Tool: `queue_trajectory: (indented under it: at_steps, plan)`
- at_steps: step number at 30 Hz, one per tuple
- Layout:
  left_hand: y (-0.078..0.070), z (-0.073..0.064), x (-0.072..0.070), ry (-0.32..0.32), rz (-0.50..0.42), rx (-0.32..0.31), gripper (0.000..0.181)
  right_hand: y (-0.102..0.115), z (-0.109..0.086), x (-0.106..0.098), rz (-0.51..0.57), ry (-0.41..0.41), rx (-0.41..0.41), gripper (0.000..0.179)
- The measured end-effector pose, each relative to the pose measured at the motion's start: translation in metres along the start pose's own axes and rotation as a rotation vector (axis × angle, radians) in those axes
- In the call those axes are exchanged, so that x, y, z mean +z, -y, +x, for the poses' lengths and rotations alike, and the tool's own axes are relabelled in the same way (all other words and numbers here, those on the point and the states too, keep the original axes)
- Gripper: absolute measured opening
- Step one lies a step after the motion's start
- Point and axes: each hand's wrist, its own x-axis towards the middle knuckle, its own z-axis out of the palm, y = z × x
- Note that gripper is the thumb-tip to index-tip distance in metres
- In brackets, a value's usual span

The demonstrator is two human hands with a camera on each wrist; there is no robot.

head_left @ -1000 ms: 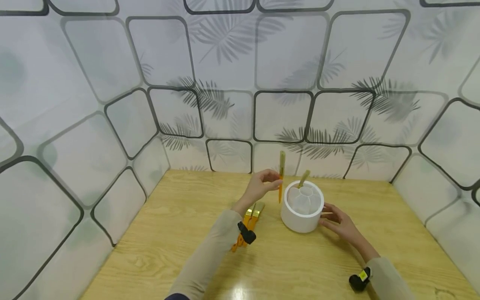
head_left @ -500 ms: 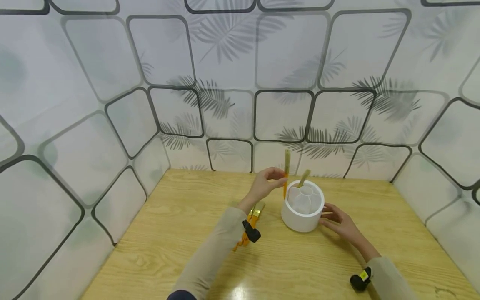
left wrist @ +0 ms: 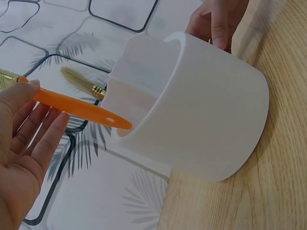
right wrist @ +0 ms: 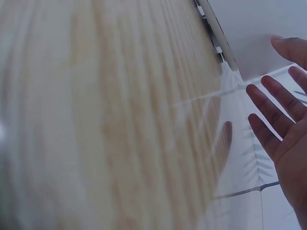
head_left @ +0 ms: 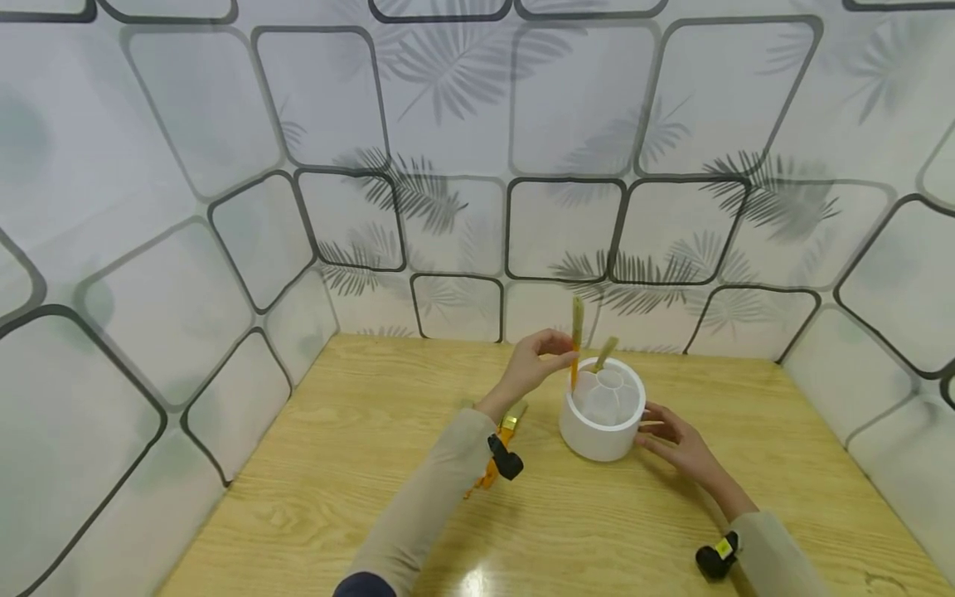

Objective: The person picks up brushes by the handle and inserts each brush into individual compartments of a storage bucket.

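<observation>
My left hand [head_left: 531, 365] pinches a paintbrush [head_left: 578, 319] by its orange handle, bristles up. In the left wrist view the tip of that handle [left wrist: 81, 106] reaches just inside the rim of a white round organizer [left wrist: 206, 105] with several inner compartments. Another paintbrush [head_left: 606, 352] leans in a rear compartment, bristles showing. On the organizer's right side rest the fingertips of my right hand [head_left: 679, 444], fingers loosely extended; the right wrist view shows the thumb against its wall. More orange-handled brushes [head_left: 509, 423] lie on the table, partly hidden under my left forearm.
The wooden table [head_left: 358, 464] runs back to a patterned wall covering [head_left: 455, 224], which also closes off both sides. The organizer stands toward the back, right of the middle. Small black cameras [head_left: 506, 458] sit at the wrists.
My left hand has moved right with the paintbrush, bringing the handle's lower end from beside the organizer to inside its left rim. My right hand and the organizer have stayed in place.
</observation>
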Motion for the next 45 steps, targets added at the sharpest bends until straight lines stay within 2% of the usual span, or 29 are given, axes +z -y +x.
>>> queue_trajectory:
  at_steps: [12, 23, 29, 36, 45]
  plan:
    - [0.001, 0.000, 0.007, 0.010, 0.037, -0.009, 0.025, -0.005, 0.001, -0.001, 0.026, 0.016, 0.011, 0.056]
    - [0.006, -0.003, 0.013, -0.025, 0.047, -0.014, 0.025, -0.005, -0.002, 0.000, 0.035, 0.009, -0.022, 0.052]
    - [0.012, -0.003, 0.016, -0.015, 0.014, -0.036, 0.024, -0.004, -0.004, 0.000, 0.031, 0.008, -0.016, 0.051]
    - [0.016, -0.003, 0.018, 0.007, 0.023, -0.023, 0.023, -0.001, -0.001, -0.002, 0.047, 0.003, -0.003, 0.051]
    - [0.020, -0.007, 0.021, 0.012, 0.023, -0.017, 0.025, -0.003, -0.002, 0.000, 0.057, -0.013, -0.025, 0.049]
